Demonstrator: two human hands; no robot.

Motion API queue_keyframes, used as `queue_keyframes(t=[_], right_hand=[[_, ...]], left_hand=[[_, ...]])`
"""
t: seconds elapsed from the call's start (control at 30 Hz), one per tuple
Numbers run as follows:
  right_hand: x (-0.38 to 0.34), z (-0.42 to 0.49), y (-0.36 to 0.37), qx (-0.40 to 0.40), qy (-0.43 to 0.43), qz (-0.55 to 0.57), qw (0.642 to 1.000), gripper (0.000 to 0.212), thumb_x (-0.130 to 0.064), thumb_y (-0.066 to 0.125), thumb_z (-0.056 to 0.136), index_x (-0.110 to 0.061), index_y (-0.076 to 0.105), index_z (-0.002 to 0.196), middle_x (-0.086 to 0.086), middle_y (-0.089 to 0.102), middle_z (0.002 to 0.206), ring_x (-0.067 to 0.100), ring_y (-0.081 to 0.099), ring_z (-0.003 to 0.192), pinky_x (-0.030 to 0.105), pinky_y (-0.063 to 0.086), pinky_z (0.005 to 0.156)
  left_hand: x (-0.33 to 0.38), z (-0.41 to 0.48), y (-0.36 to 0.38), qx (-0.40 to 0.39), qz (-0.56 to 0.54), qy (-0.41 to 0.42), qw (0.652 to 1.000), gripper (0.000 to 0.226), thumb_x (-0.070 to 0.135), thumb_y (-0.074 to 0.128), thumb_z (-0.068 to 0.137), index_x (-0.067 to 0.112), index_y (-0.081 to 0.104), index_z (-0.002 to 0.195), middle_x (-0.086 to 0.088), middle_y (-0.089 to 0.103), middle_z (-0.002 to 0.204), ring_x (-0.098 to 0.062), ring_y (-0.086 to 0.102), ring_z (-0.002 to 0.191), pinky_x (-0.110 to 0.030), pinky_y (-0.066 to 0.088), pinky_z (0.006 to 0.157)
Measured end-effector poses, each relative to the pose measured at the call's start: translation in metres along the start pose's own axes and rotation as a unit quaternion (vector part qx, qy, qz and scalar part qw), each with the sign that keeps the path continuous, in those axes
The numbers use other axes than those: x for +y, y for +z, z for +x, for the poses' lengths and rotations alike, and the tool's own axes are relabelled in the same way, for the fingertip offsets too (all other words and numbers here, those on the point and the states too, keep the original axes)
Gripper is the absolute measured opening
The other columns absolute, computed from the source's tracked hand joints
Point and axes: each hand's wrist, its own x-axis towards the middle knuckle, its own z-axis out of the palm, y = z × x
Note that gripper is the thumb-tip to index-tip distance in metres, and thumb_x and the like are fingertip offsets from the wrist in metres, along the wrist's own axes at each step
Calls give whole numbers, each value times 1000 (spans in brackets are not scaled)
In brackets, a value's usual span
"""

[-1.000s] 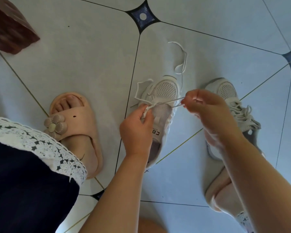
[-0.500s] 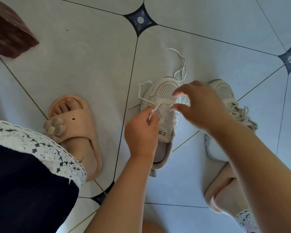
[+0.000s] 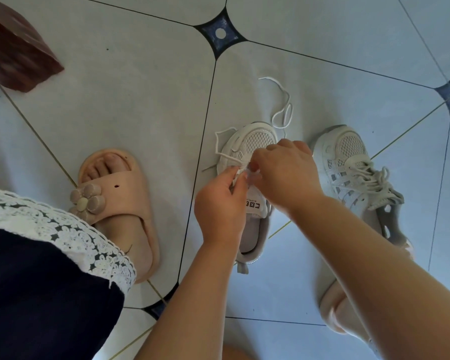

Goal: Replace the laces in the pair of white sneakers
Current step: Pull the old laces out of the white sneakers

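I see the right hand (image 3: 283, 175) back beside the left hand (image 3: 220, 201) over the sneaker (image 3: 255, 137); both pinch the lace (image 3: 273, 79), likely starting another eyelet

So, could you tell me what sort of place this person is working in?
Probably a room at home: a pale tiled floor with dark blue diamond insets, a pink house slipper on the person's foot, and a reddish wooden corner, perhaps furniture.

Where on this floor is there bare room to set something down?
Bare tile lies between the pink slipper and the middle sneaker, and from the brown block across to the diamond inset. Crowded: where the left hand and right hand pinch the lace over that sneaker, the laced sneaker close beside.
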Motion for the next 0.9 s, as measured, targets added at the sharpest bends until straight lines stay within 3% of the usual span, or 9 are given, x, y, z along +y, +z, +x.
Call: queue_keyframes(t=[0.1, 0.23, 0.3, 0.37, 0.43, 0.53, 0.63, 0.77, 0.9], right_hand=[[8, 0, 0, -1, -5, -26, 1000, 15, -24, 51, 86, -20, 65, 88, -1, 64, 84, 22, 52, 91, 32, 26, 84], [25, -1, -20, 30, 32, -15, 999, 18, -23, 52, 82, -12, 65, 86, 8, 65, 83, 31, 54, 87, 35, 34, 79], [52, -6, -31, 104, 146, 31, 983, 19, -20, 52, 78, -8, 66, 83, 15, 65, 81, 37, 56, 84, 37, 40, 71], [77, -16, -39, 170, 285, 124, 935, 23, -22, 49, 79, -8, 66, 87, 13, 64, 81, 37, 58, 86, 32, 40, 68], [88, -25, -33, 152, 323, 160, 920, 24, -20, 48, 83, -7, 65, 95, 9, 63, 86, 31, 59, 92, 27, 37, 69], [61, -29, -24, 112, 204, 192, 953, 33, -14, 60, 83, -9, 58, 115, 10, 61, 114, 28, 52, 109, 30, 35, 91], [27, -20, -13, 64, 54, 172, 982, 39, -24, 65, 81, -18, 58, 119, 4, 61, 118, 27, 49, 114, 35, 31, 97], [14, -4, -2, -14, 5, 54, 998, 20, -34, 59, 85, -23, 62, 101, 0, 62, 100, 24, 53, 100, 33, 29, 90], [29, 12, -15, 24, -9, -29, 999, 11, -22, 58, 85, -14, 63, 91, 9, 62, 89, 32, 55, 91, 33, 28, 73]], left_hand=[[-2, -1, 2, 8, 0, 3, 1000, 19, 23, 60, 86, 19, 72, 100, 0, 66, 68, -5, 42, 56, -17, 28, 50], [-3, -3, 2, 25, -7, 6, 1000, 18, 20, 60, 86, 17, 72, 100, 2, 67, 70, -1, 44, 61, -7, 33, 51], [-3, -2, 3, 26, -5, -1, 1000, 15, 20, 59, 86, 16, 73, 93, 9, 55, 54, 0, 43, 59, -6, 33, 50], [-3, -2, 3, 23, 2, -4, 1000, 14, 19, 59, 86, 16, 72, 88, 11, 43, 46, 1, 44, 56, -8, 31, 49], [-2, -3, 4, 16, 6, -9, 1000, 16, 19, 58, 86, 19, 73, 93, 11, 48, 51, -3, 45, 56, -8, 32, 51], [-2, -5, 3, 22, 7, -1, 1000, 17, 18, 59, 85, 18, 73, 95, 5, 63, 63, -9, 51, 58, -16, 37, 54], [-1, -5, 3, 21, 5, -4, 1000, 17, 21, 61, 85, 19, 72, 98, 2, 70, 74, -8, 53, 62, -12, 36, 54], [-1, -5, 3, 15, 1, -9, 1000, 20, 24, 62, 85, 20, 71, 102, 3, 71, 81, -8, 57, 67, -17, 41, 56], [-2, -7, 3, 11, 18, -10, 1000, 19, 22, 59, 86, 21, 72, 100, 0, 70, 76, -15, 57, 66, -27, 44, 58]])
